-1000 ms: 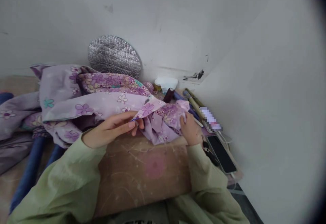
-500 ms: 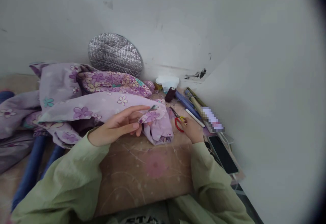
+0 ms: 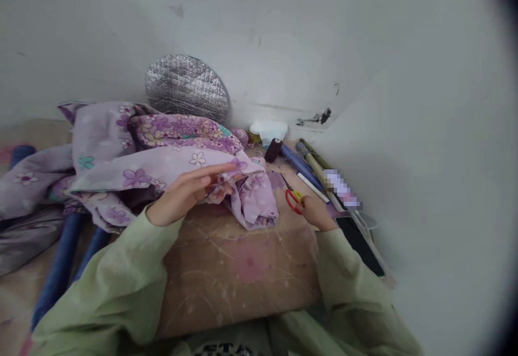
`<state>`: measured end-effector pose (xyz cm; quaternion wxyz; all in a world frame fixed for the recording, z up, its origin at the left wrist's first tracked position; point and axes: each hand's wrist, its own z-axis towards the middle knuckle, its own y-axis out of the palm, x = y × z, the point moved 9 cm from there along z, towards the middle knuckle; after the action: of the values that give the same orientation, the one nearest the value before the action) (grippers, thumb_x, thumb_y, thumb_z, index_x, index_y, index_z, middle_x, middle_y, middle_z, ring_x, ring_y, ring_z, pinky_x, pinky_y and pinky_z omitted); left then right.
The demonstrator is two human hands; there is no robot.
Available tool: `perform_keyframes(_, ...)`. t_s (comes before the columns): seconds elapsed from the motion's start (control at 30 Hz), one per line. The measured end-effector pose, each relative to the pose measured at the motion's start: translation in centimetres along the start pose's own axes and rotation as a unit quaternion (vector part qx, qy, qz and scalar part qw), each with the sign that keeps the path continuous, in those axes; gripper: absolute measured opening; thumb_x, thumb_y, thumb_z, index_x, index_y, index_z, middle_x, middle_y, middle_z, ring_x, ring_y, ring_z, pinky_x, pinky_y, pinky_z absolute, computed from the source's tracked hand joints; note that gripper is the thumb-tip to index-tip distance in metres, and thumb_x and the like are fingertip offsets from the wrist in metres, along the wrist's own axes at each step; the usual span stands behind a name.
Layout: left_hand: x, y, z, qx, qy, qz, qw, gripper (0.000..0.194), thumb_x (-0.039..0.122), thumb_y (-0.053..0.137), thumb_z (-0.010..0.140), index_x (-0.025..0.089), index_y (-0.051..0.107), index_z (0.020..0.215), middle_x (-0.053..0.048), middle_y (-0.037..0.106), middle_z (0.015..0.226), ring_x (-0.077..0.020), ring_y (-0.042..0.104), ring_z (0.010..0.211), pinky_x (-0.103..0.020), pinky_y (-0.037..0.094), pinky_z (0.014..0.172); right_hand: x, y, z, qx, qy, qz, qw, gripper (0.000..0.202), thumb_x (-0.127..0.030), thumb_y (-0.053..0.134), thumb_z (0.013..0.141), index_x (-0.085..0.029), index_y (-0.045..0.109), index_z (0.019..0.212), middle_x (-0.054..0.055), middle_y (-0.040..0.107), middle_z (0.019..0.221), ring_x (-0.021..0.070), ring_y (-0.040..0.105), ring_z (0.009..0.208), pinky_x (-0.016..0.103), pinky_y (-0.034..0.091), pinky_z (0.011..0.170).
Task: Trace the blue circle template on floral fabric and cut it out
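Observation:
My left hand (image 3: 184,194) is closed on the near edge of a purple floral cloth (image 3: 253,197), its fingers stretched over the fabric and partly hidden by it. The cloth lies in a long folded strip, its right end bunched on the table. To the right, my right hand (image 3: 318,213) grips the handle end of a pair of scissors (image 3: 292,198) with red and yellow handles. Their dark blades point away from me, toward the cloth, and do not touch it.
A silver quilted disc (image 3: 188,89) leans on the wall behind the cloth. A dark thread spool (image 3: 273,150), blue roll (image 3: 301,164), white stick (image 3: 313,187) and phone (image 3: 360,245) line the right side. Blue tubes (image 3: 59,269) lie at left. The wall rises close on the right.
My right hand has drawn the scissors slightly right and toward me. My left hand has turned over the cloth edge, its fingers now straighter; the small shiny bit at its fingertips no longer shows.

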<state>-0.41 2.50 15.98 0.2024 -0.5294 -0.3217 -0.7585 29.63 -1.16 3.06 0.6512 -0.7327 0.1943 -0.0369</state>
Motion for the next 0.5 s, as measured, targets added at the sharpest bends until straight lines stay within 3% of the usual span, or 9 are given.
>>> perform_keyframes(0.1, 0.4, -0.2, 0.2, -0.004, 0.021, -0.040, 0.999, 0.047, 0.038, 0.046, 0.082, 0.017, 0.050, 0.124, -0.011, 0.056, 0.115, -0.0254, 0.050, 0.105, -0.036, 0.041, 0.083, 1.0, -1.1, -2.3, -0.001, -0.017, 0.040, 0.999, 0.019, -0.027, 0.046, 0.080, -0.012, 0.055, 0.073, 0.012, 0.062, 0.076, 0.0187, 0.057, 0.069, 0.027, 0.038, 0.061)
perform_keyframes(0.23, 0.7, -0.4, 0.2, -0.011, 0.024, -0.059, 0.998, 0.047, 0.042, 0.042, 0.083, 0.017, 0.052, 0.122, -0.010, 0.048, 0.127, -0.0294, 0.038, 0.120, -0.041, 0.036, 0.092, 1.6, -1.5, -6.9, 0.000, -0.036, 0.145, 0.989, 0.022, -0.031, 0.038, 0.083, -0.013, 0.049, 0.091, 0.007, 0.061, 0.074, 0.0154, 0.056, 0.062, 0.026, 0.042, 0.056)
perform_keyframes(0.37, 0.9, -0.6, 0.1, -0.003, 0.028, -0.041, 0.999, 0.043, 0.042, 0.043, 0.082, 0.018, 0.057, 0.116, -0.008, 0.047, 0.130, -0.0286, 0.036, 0.123, -0.040, 0.034, 0.095, 0.1, -0.7, -11.9, 0.066, -0.041, 0.411, 0.908, 0.039, -0.040, 0.063, 0.068, -0.018, 0.046, 0.096, 0.006, 0.059, 0.079, 0.0177, 0.057, 0.068, 0.029, 0.046, 0.059)
perform_keyframes(0.5, 1.1, -0.1, -0.2, -0.010, 0.044, -0.002, 0.999, 0.044, 0.046, 0.043, 0.082, 0.019, 0.061, 0.110, -0.008, 0.049, 0.128, -0.0301, 0.038, 0.122, -0.044, 0.031, 0.097, -4.9, 3.0, -15.6, 0.014, -0.074, 0.518, 0.852, 0.055, -0.046, 0.070, 0.060, -0.025, 0.042, 0.103, 0.000, 0.052, 0.067, 0.0169, 0.051, 0.055, 0.029, 0.043, 0.046)
